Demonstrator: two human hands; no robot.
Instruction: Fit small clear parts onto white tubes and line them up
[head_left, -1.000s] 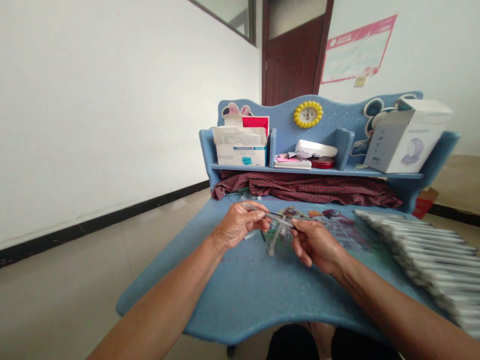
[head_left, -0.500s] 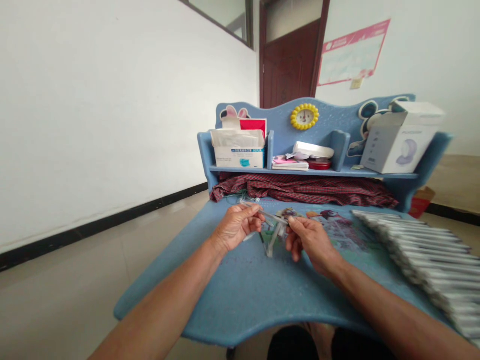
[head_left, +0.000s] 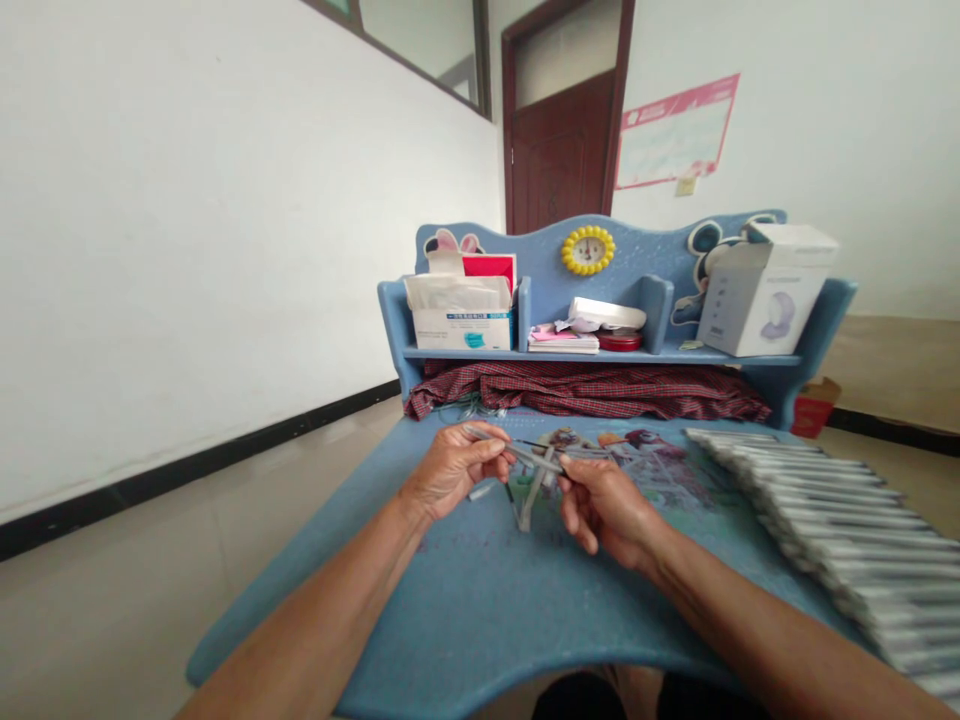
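Observation:
Between my two hands runs a slim, greyish, see-through pen-like stick (head_left: 534, 459) with a dark end on the right. My left hand (head_left: 459, 468) pinches its left part between thumb and fingers. The dark end is in the closed thumb and forefinger of my right hand (head_left: 609, 503), whose other fingers curl below. Under and behind the hands, several loose clear and black thin sticks (head_left: 531, 500) lie crossed on the blue desk (head_left: 420, 620). Blur hides the stick's finer details.
Many similar sticks form a layered pile (head_left: 832, 540) along the desk's right side. A checked cloth (head_left: 600, 390) lies under the shelf. The shelf carries a mask box (head_left: 463, 330), a white carton (head_left: 765, 300) and a red round tin (head_left: 619, 342).
The view has shifted slightly, so the desk and shelf appear a little lower and further left. Both hands still hold the stick, which now tilts slightly more downward to the right.

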